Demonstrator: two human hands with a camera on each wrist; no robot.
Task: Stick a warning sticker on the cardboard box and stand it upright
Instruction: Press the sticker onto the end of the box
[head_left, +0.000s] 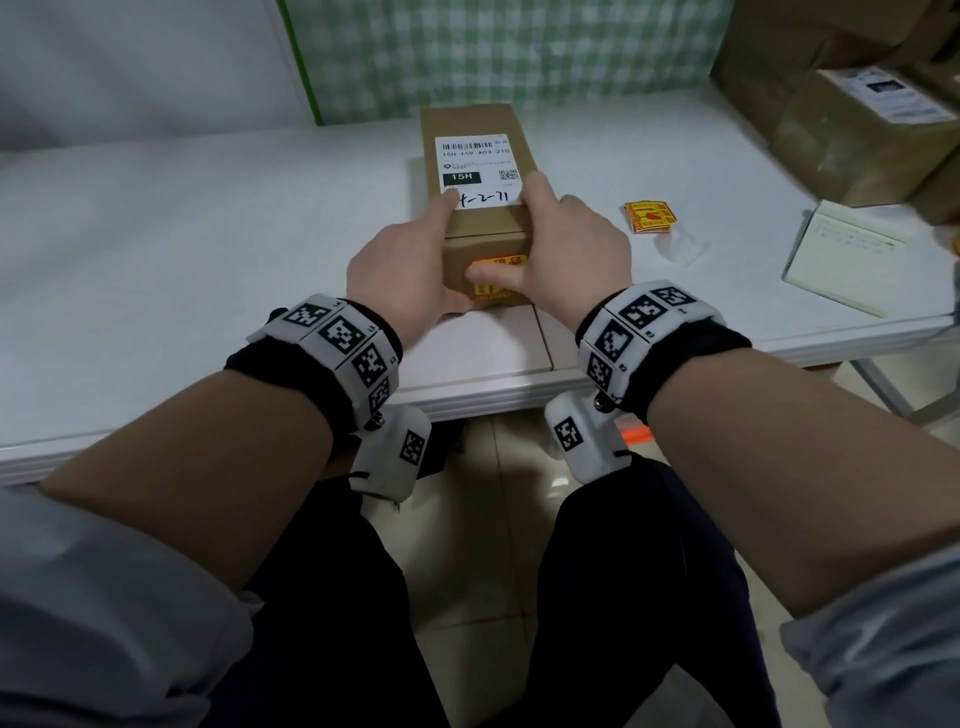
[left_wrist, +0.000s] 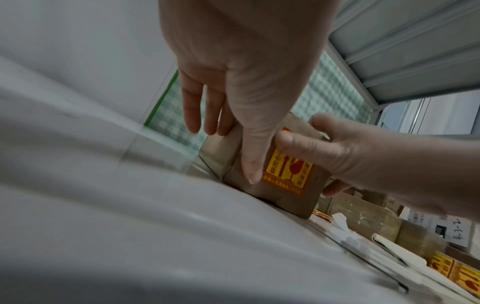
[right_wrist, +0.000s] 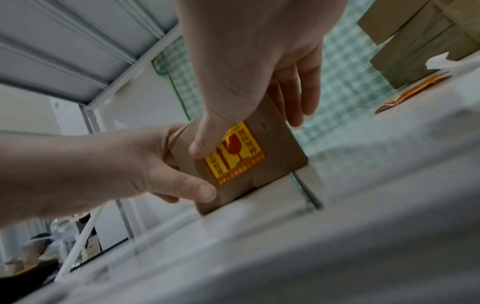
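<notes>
A long cardboard box (head_left: 478, 124) lies on its long side on the white table (head_left: 208, 260), with a white shipping label on top. A yellow and red warning sticker (head_left: 501, 260) is stuck on its near end face. My left hand (head_left: 400, 270) grips the near left corner, forefinger on top and thumb on the end face. My right hand (head_left: 576, 244) grips the near right corner with its thumb pressing on the sticker. The left wrist view shows the sticker (left_wrist: 288, 170) between both thumbs. The right wrist view shows the sticker (right_wrist: 236, 156) on the box (right_wrist: 283, 152).
A small stack of warning stickers (head_left: 649, 215) and a peeled backing paper (head_left: 683, 247) lie right of the box. An open notebook (head_left: 852, 254) sits at the right edge. Large cardboard boxes (head_left: 862, 130) stand at the back right. The table's front edge (head_left: 467, 400) is near my wrists.
</notes>
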